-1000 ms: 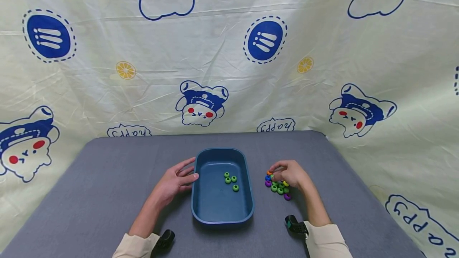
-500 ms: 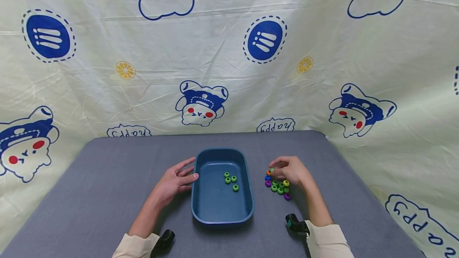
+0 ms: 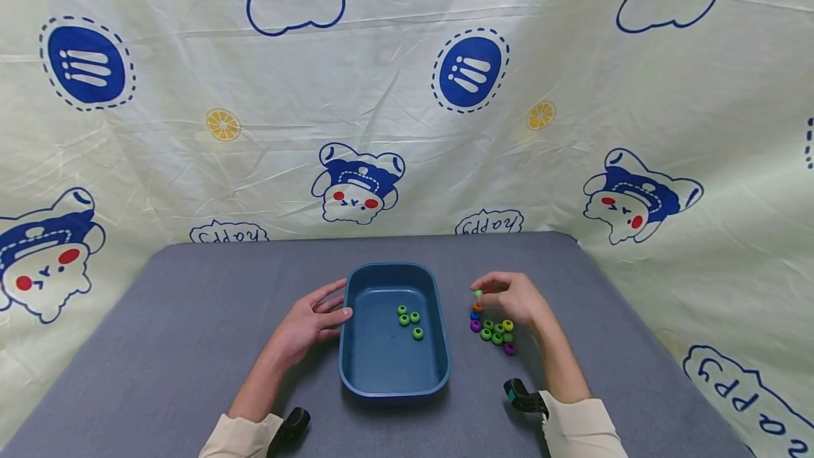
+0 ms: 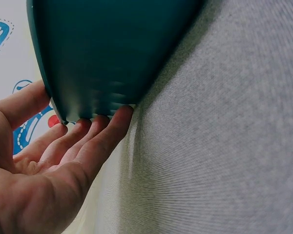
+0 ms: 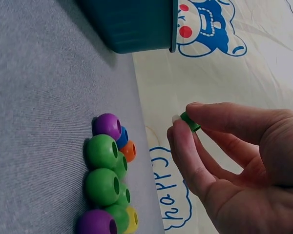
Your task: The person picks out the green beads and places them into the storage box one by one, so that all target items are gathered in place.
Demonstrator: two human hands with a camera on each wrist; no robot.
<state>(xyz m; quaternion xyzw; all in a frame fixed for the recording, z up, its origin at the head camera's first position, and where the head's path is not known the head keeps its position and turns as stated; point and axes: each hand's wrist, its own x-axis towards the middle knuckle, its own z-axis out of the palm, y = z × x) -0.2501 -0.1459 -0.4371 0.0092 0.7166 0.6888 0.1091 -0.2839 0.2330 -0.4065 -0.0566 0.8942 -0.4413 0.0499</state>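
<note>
A blue bin (image 3: 394, 373) stands mid-table with several green beads (image 3: 417, 333) in it. My left hand (image 3: 304, 327) rests against its left side, thumb at the rim and fairly straight fingers touching the wall, as the left wrist view shows. To the right of the bin, my right hand (image 3: 518, 299) pinches a green bead (image 5: 190, 122) between thumb and index finger, above the table. Under and in front of that hand lies a cluster of beads: several green (image 5: 101, 152), two purple (image 5: 107, 126), one blue (image 5: 122, 138), one orange (image 5: 129, 151) and one yellow (image 3: 507, 325).
A grey cloth covers the table (image 3: 222, 288). Behind it hangs a pale curtain (image 3: 394, 104) with printed bears and blue shapes. Black devices are strapped at the left wrist (image 3: 295, 424) and right wrist (image 3: 524, 397).
My right hand has lifted the green bead out of the cluster and moved slightly away from me and to the left. The left hand and the bin have stayed in place.
</note>
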